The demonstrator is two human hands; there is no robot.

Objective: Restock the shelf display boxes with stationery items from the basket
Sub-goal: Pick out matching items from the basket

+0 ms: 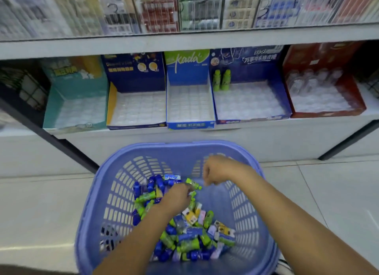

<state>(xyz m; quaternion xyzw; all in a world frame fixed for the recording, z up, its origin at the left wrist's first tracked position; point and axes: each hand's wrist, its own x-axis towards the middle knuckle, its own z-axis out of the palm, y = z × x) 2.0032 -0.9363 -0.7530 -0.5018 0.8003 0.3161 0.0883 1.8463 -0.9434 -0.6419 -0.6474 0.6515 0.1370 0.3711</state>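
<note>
Five display boxes are stood side by side along the front edge of the shelf (266, 129), low front walls facing the aisle so that stock can be loaded from the front. From the left, these are the teal box (75, 102), the yellow-sided box (136, 104), the kada box (189, 102), the eraser box (249, 100) and the red box (324, 94).

Two green bottles (222, 79) are stood in the back left corner of the eraser box. Matching green stock is therefore judged to belong there.

The basket (98, 192) is set on the floor (41, 203) directly below the shelf, within reach of both hands. The stationery items (190, 239) are heaped toward its left and near walls.

The left hand (176, 196) is lowered into the heap, with its fingers curled round a green tube (193, 184) at the heap's far edge. The right hand (215, 172) is held near the far right wall of the basket, fingers curled downward. Because of blur, it cannot be told whether anything is pinched.
</note>
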